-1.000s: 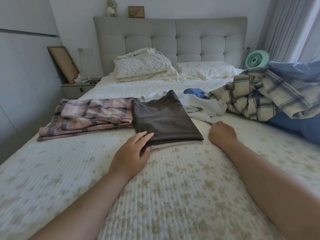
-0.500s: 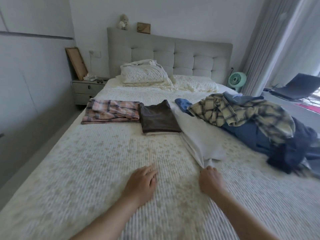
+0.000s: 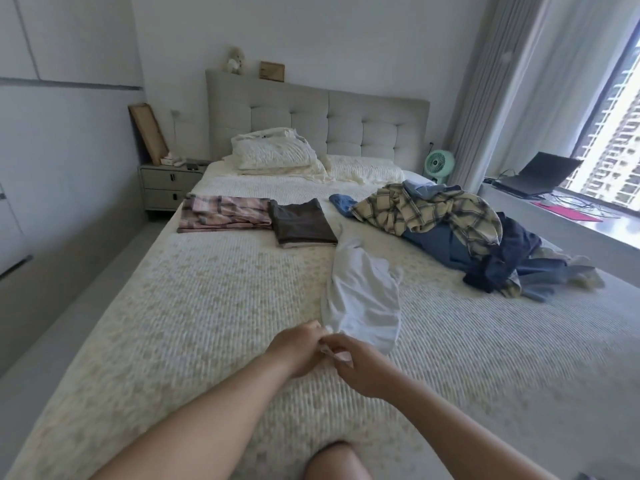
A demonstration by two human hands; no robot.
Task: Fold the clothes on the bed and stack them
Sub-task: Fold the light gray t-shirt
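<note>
On the bed (image 3: 207,323), the left hand (image 3: 298,348) and the right hand (image 3: 360,368) meet at the near edge of a white garment (image 3: 363,299), both with fingers curled and pinching its hem; motion blur hides the exact finger placement. The garment trails away from the hands across the quilt toward the folded things. Further up lie a folded pink plaid garment (image 3: 223,218) and, just beside it, a folded dark brown top (image 3: 301,225) lying on a pale folded piece. To the right sits an unfolded heap: a yellow plaid shirt (image 3: 429,211) over blue clothes (image 3: 436,244) and a navy piece (image 3: 509,261). A bedside cabinet (image 3: 166,188) stands with its drawers closed.
</note>
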